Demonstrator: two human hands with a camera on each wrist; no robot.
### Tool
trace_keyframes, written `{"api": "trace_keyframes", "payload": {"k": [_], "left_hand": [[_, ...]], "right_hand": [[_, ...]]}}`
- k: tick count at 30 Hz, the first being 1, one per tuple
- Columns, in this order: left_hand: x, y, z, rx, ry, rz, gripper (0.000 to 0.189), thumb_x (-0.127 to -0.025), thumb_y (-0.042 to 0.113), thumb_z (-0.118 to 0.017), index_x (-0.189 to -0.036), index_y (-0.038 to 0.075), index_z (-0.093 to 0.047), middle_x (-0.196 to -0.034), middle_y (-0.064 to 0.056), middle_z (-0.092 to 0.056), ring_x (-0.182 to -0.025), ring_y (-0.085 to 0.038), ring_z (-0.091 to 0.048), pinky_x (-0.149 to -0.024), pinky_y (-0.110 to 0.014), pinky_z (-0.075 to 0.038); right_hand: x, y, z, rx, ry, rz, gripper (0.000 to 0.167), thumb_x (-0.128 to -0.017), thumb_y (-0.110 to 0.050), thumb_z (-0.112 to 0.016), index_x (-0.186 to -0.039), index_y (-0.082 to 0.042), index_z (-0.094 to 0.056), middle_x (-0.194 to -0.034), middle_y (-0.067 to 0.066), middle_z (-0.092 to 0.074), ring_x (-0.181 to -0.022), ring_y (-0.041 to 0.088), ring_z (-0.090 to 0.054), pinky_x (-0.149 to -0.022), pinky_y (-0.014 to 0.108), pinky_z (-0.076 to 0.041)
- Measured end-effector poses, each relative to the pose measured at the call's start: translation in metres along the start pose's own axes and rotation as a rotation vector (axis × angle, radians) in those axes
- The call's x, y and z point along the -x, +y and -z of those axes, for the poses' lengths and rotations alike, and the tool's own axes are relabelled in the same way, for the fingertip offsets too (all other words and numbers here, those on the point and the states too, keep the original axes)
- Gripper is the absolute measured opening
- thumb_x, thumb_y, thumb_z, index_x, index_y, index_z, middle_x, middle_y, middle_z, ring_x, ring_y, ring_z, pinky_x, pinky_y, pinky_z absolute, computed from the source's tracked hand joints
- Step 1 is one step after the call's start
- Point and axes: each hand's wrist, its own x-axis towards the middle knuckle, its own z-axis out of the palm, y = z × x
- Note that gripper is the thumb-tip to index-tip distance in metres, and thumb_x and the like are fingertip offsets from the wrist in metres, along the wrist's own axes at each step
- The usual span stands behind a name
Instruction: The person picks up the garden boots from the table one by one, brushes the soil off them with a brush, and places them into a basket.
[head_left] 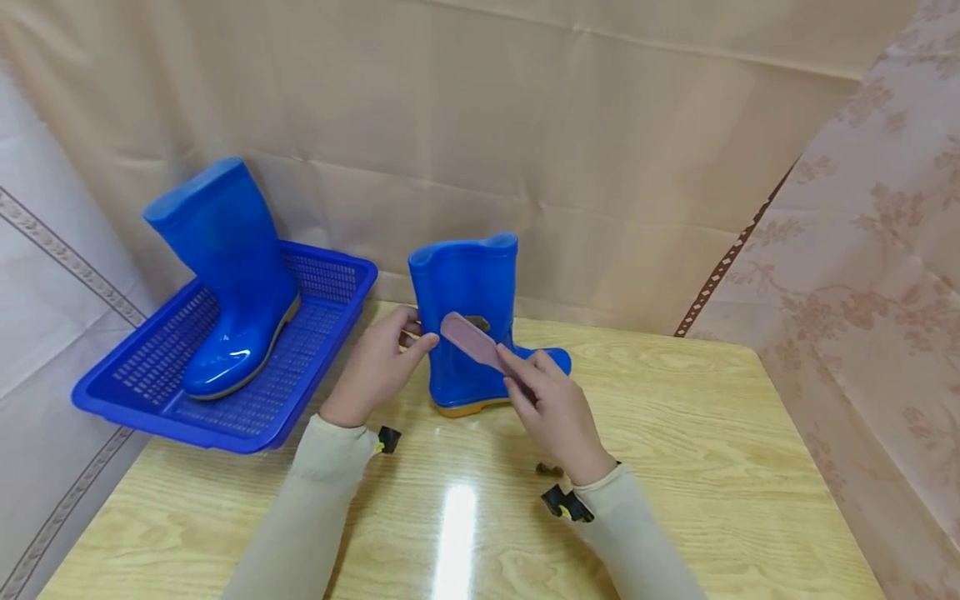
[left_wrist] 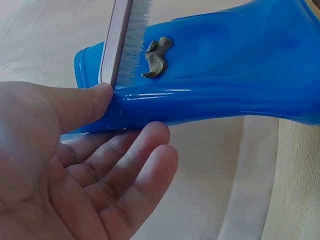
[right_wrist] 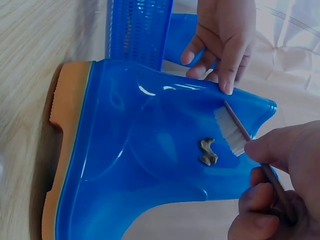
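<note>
A blue rain boot (head_left: 468,279) with an orange-yellow sole stands upright on the table, toe to the right. My left hand (head_left: 381,362) holds the back edge of its shaft, thumb on the near side and fingers curled beyond the edge. In my right hand (head_left: 555,408) is a scrubbing brush (head_left: 471,340) with a pinkish back, gripped by its handle. Its pale bristles (right_wrist: 229,131) face the shaft, just above a brownish-green patch of dirt (right_wrist: 208,152). The left thumb (left_wrist: 100,97) lies close to the brush head in the left wrist view.
At the left, a blue plastic basket (head_left: 318,379) holds a second blue rain boot (head_left: 232,250), leaning. A small dark lump (head_left: 550,469) lies on the wooden table (head_left: 697,467) near my right wrist. Beige cloth (head_left: 585,158) hangs behind the table.
</note>
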Motion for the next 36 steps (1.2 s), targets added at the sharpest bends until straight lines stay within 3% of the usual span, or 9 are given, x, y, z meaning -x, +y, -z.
{"api": "trace_keyframes", "payload": {"k": [5,11,14,18,23,36], "left_hand": [[0.001,0.003,0.000,-0.007,-0.007,0.005,0.038,-0.105,0.037,-0.062,-0.133,0.011,-0.058,-0.117,-0.008,-0.068,-0.103,-0.026,-0.066,-0.085,-0.047,-0.058],[0.002,0.003,0.000,-0.009,-0.003,0.004,0.039,-0.105,0.036,-0.062,-0.133,0.010,-0.058,-0.118,-0.008,-0.069,-0.104,-0.027,-0.067,-0.087,-0.048,-0.058],[0.001,0.003,-0.001,-0.009,-0.005,0.003,0.039,-0.105,0.036,-0.062,-0.134,0.011,-0.058,-0.119,-0.008,-0.069,-0.104,-0.027,-0.066,-0.088,-0.048,-0.057],[0.002,0.005,0.000,-0.001,-0.016,-0.019,0.037,-0.105,0.035,-0.063,-0.132,0.011,-0.059,-0.116,-0.007,-0.069,-0.102,-0.026,-0.066,-0.086,-0.047,-0.058],[0.003,0.004,0.002,-0.009,-0.054,-0.077,0.033,-0.105,0.030,-0.064,-0.132,0.011,-0.062,-0.114,-0.007,-0.071,-0.101,-0.025,-0.067,-0.086,-0.046,-0.058],[0.002,0.005,0.001,-0.026,-0.046,-0.022,0.037,-0.106,0.033,-0.060,-0.135,0.010,-0.058,-0.120,-0.010,-0.069,-0.105,-0.028,-0.066,-0.089,-0.049,-0.057]], "right_hand": [[0.001,0.000,0.003,0.043,-0.026,-0.077,0.042,-0.100,-0.011,-0.070,-0.141,-0.017,-0.066,-0.085,-0.003,-0.055,-0.061,0.008,-0.042,-0.047,0.022,-0.036],[0.004,-0.002,0.023,0.049,-0.107,-0.164,0.041,-0.100,-0.011,-0.070,-0.140,-0.018,-0.067,-0.082,-0.005,-0.054,-0.060,0.009,-0.042,-0.047,0.023,-0.035],[0.005,-0.001,0.028,0.044,-0.092,-0.148,0.040,-0.099,-0.011,-0.070,-0.138,-0.018,-0.068,-0.083,-0.006,-0.055,-0.060,0.009,-0.042,-0.048,0.024,-0.034],[0.003,0.002,0.028,0.016,-0.013,-0.089,0.039,-0.099,-0.010,-0.069,-0.138,-0.017,-0.069,-0.090,-0.004,-0.061,-0.062,0.008,-0.046,-0.049,0.024,-0.037],[0.000,0.004,0.024,-0.013,0.047,-0.105,0.040,-0.099,-0.010,-0.069,-0.139,-0.016,-0.067,-0.095,0.000,-0.064,-0.064,0.009,-0.048,-0.050,0.024,-0.038],[0.003,0.007,0.033,0.009,-0.069,-0.169,0.038,-0.098,-0.010,-0.067,-0.135,-0.017,-0.070,-0.088,-0.007,-0.060,-0.062,0.009,-0.046,-0.049,0.024,-0.036]]}}
